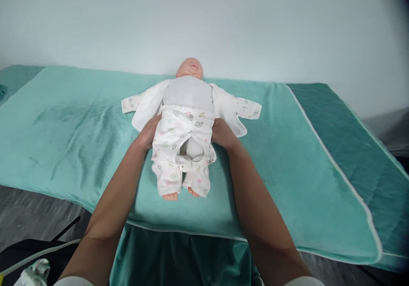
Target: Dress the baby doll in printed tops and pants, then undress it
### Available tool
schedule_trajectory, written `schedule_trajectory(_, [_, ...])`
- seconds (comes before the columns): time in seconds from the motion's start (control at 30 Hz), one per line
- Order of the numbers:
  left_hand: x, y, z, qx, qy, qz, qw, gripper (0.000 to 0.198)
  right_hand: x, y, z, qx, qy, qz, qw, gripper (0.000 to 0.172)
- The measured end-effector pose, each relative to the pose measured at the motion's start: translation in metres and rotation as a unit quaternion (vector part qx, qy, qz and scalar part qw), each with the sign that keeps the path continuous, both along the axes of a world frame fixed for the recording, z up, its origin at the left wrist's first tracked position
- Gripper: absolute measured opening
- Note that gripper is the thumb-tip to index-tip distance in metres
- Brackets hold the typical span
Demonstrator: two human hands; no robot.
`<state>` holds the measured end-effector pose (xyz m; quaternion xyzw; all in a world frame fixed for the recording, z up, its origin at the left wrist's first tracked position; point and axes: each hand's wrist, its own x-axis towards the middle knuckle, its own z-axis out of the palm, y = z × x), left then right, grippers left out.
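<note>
A baby doll (189,68) lies on its back on a teal towel (79,124), head toward the wall. Its grey torso (188,93) is bare and an open white jacket (230,107) is spread under it. It wears white printed trousers (180,145), open at the crotch, and bare feet stick out below. My left hand (148,132) is closed on the trousers' left side at the hip. My right hand (223,133) grips the trousers' right side at the same height. The fingertips of both hands are tucked behind the cloth.
The towel covers a bed or table against a pale wall, with a darker teal cover (358,150) showing at the right. A dark floor lies in front. A crumpled printed cloth (35,272) and a pale tube (38,254) sit at the lower left.
</note>
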<state>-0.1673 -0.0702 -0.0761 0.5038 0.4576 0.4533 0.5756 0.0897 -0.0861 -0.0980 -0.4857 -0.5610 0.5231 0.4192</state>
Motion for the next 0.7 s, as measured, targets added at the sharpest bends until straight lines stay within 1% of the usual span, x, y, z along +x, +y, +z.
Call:
schedule_trajectory(0.1, [0.001,0.0,-0.001,0.012,-0.011,-0.002,1.0,0.042,-0.001,-0.001,0.004,0.028,-0.072,0.003,0.997,0.024])
schedule_trajectory(0.2, [0.001,0.001,-0.004,-0.008,-0.046,-0.004,0.999,0.039,0.001,0.0,0.007,0.03,-0.108,0.008,0.994,0.023])
schedule_trajectory(0.27, [0.001,0.001,-0.006,-0.023,-0.062,-0.004,0.998,0.037,0.004,0.002,0.008,0.036,-0.13,0.027,0.991,0.019])
schedule_trajectory(0.37, [0.002,0.001,-0.007,-0.038,-0.066,0.003,0.997,0.035,0.009,0.006,0.009,0.066,-0.165,0.072,0.981,0.012])
schedule_trajectory(0.43, [0.002,0.0,-0.006,-0.046,-0.066,0.011,0.997,0.036,0.011,0.007,0.009,0.066,-0.167,0.099,0.979,0.008])
schedule_trajectory(0.5, [0.002,0.0,-0.006,-0.047,-0.064,0.018,0.997,0.035,0.012,0.006,0.009,0.038,-0.147,0.113,0.982,0.008])
schedule_trajectory(0.6, [0.002,0.0,-0.005,-0.039,-0.057,0.019,0.997,0.033,0.011,0.004,0.007,0.004,-0.124,0.096,0.988,0.014])
schedule_trajectory(0.7, [0.001,0.001,-0.006,-0.031,-0.058,0.012,0.998,0.031,0.008,0.003,0.004,0.028,-0.122,0.071,0.99,0.018])
